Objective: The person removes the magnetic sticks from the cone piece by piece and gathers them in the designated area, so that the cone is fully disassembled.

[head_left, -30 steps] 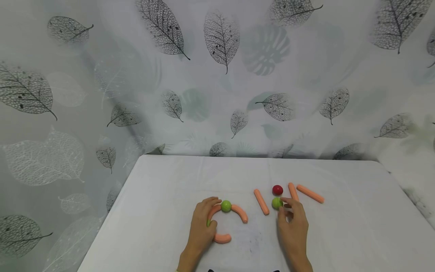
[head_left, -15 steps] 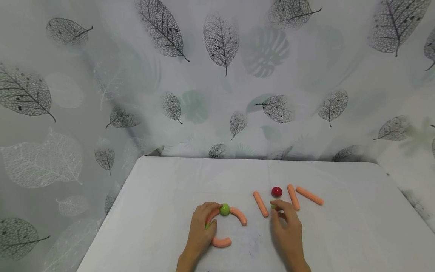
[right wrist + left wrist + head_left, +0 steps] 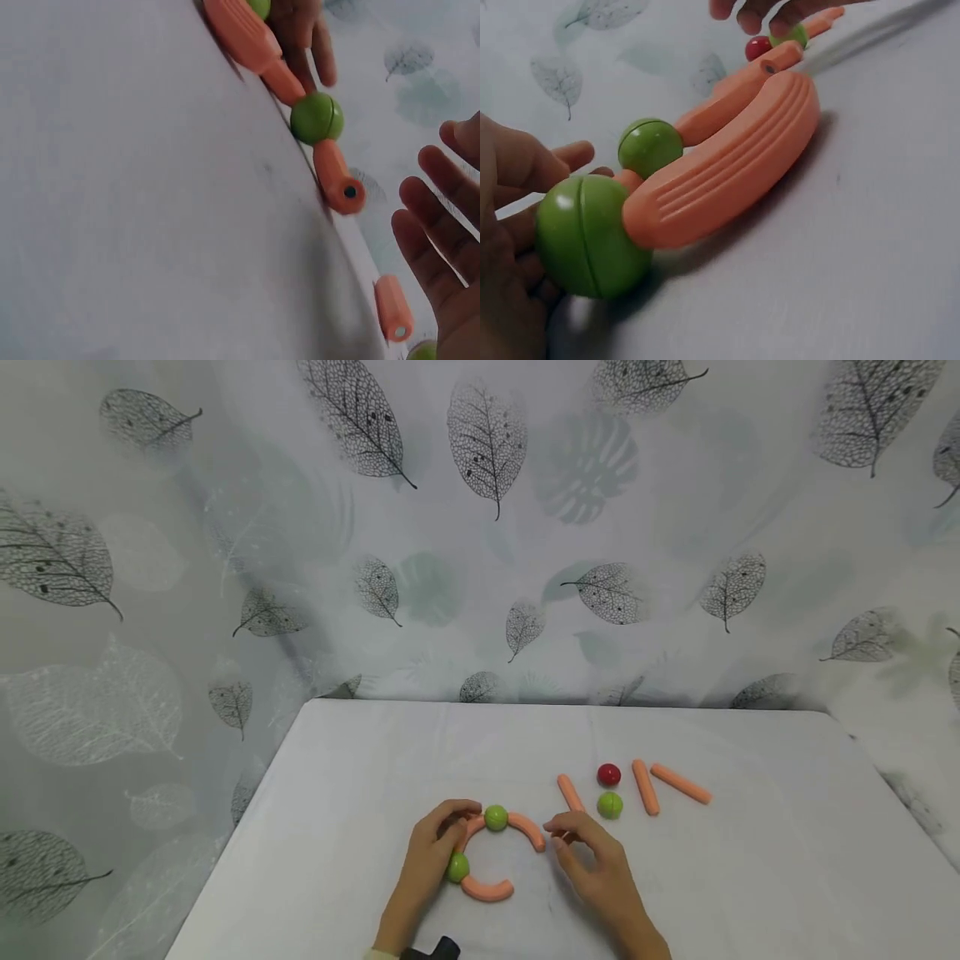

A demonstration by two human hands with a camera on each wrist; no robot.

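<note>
Curved orange sticks and two green balls make an open ring on the white table. One ball joins the upper left curved stick to the upper right one. Another ball meets the grooved lower curved stick. My left hand lies around the ring's left side, its fingers extended alongside the upper left stick. My right hand holds nothing, fingertips close to the free end of the upper right stick. That end shows a dark round disc in the right wrist view.
Right of the ring lie a straight orange stick, partly behind my right hand, a red ball, a loose green ball and two further straight sticks. A leaf-patterned curtain hangs behind the table.
My right hand has left the loose green ball and moved left toward the ring. My left thumb has shifted upward, uncovering the ring's left green ball.
</note>
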